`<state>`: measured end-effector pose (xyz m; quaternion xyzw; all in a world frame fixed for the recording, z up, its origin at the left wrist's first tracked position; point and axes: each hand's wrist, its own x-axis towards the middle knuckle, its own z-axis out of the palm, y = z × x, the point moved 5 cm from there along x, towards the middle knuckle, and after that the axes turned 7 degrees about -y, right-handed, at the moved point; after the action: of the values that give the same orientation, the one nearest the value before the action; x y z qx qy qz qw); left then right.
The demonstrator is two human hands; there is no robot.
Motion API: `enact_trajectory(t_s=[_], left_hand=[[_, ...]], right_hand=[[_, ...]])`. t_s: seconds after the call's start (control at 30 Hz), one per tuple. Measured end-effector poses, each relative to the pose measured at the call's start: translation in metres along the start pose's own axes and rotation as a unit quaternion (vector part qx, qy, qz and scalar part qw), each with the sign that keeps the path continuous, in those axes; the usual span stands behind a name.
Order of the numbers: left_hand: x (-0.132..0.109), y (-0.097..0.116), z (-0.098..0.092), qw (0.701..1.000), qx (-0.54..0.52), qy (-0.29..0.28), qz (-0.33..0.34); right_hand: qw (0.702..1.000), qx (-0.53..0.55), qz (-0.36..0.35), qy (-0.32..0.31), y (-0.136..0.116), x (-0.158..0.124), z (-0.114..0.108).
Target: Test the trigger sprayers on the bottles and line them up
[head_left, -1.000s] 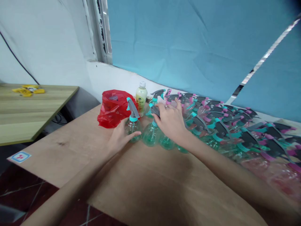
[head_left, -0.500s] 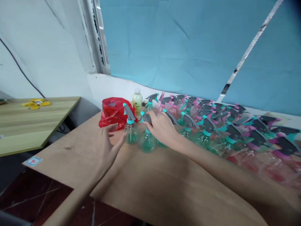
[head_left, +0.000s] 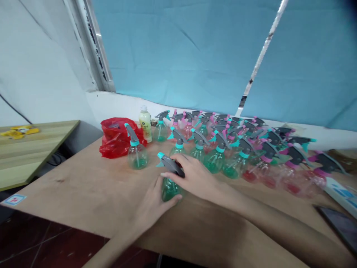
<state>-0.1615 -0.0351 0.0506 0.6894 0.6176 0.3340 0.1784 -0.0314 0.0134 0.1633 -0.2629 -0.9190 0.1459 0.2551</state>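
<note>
A clear green spray bottle [head_left: 170,190] with a grey and turquoise trigger head is between my two hands, near the middle of the table. My right hand [head_left: 192,173] grips its grey head from the right, thumb and fingers around it. Against the lower left of its round body, my left hand [head_left: 156,204] is curled, thumb across the front. Another green spray bottle [head_left: 138,156] stands upright by itself to the left. Behind my right hand, a row of green spray bottles [head_left: 214,160] stands close together.
Pink spray bottles [head_left: 292,182] crowd the right side. At the back left are a red plastic bag [head_left: 114,143] and a drink bottle [head_left: 145,124] with a white cap. A dark flat device [head_left: 338,223] lies at the right edge. Yellow items [head_left: 19,131] rest on a second table.
My right hand has brought the spray bottle out of the row toward me. My left hand, earlier apart with fingers spread, has closed around its body. The view has shifted right.
</note>
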Motion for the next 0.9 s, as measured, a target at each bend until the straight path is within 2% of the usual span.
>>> enact_trajectory(t_s=[0.13,0.27,0.4,0.57,0.73,0.9], left_hand=[[0.006,0.017,0.025,0.999,-0.016,-0.045,0.016],[0.019,0.043,0.051,0.993,-0.057,-0.069,0.076],[0.033,0.073,0.083,0.981,-0.095,-0.124,0.112],[0.049,0.1,0.12,0.968,-0.141,-0.143,0.148],[0.06,0.11,0.142,0.962,-0.142,-0.151,0.178],[0.067,0.101,0.144,0.962,-0.066,-0.197,0.179]], right_hand=[[0.993,0.115,-0.012,0.013,0.028,-0.033,-0.009],[0.986,0.164,0.019,0.035,0.057,-0.06,-0.014],[0.971,0.216,0.07,0.078,0.08,-0.08,-0.023],[0.957,0.25,0.087,0.122,0.105,-0.105,-0.037],[0.955,0.231,0.078,0.168,0.125,-0.121,-0.047],[0.958,0.223,0.072,0.167,0.139,-0.121,-0.049]])
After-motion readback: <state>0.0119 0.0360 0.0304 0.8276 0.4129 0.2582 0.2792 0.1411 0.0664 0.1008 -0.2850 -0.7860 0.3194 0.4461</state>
